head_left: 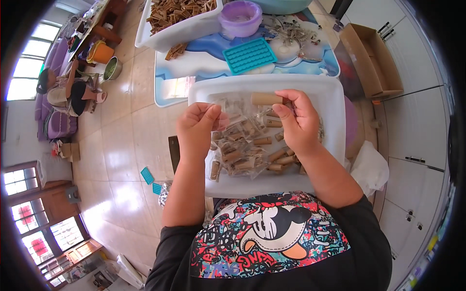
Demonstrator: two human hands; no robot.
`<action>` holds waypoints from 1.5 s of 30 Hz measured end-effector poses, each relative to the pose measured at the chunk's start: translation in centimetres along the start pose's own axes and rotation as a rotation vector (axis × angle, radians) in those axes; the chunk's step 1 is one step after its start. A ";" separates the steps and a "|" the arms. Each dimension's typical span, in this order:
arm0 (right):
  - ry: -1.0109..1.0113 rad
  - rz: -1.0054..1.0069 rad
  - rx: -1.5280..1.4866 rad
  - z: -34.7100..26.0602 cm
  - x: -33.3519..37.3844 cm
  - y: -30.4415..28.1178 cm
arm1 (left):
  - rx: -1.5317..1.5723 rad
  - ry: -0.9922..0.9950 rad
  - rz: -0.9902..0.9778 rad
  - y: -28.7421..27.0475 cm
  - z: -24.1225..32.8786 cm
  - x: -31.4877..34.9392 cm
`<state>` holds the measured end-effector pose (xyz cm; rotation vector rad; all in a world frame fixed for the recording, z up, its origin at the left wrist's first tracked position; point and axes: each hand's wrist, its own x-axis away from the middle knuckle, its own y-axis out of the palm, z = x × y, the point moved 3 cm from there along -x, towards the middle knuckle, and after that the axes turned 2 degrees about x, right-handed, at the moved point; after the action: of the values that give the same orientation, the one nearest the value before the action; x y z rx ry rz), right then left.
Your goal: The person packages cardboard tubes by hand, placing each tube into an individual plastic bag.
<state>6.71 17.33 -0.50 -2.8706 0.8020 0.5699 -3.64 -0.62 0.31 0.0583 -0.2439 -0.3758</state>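
Observation:
My right hand is closed on a short brown cardboard tube, gripping its right end between thumb and fingers and holding it nearly level. To its left, my left hand pinches a small clear plastic bag. The bag and the tube are apart. Both hands are over a white plastic tub. Inside the tub lies a heap of similar tubes in clear bags, with several loose tubes toward the right. The far ends of some are hidden under my right hand.
Beyond the tub is a blue-patterned table with a teal ridged tray, a purple bowl, small metal pieces and a white bin of brown pieces. A cardboard box stands right. Another person sits far left.

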 end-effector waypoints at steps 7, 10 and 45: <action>0.017 0.017 0.036 0.1 -0.1 -0.1 | 0.015 0.048 -0.015 0.9 -0.1 1.2; -0.034 0.030 0.064 0.0 -0.1 0.0 | 0.048 0.008 -0.007 1.2 -0.1 1.4; 0.332 -0.233 -0.243 0.6 -1.2 -1.6 | -0.085 -0.315 -0.230 0.7 -0.2 1.6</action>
<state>6.36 19.42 -0.58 -3.2739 0.4443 0.1748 -1.94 -0.57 0.57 -0.0577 -0.5352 -0.6248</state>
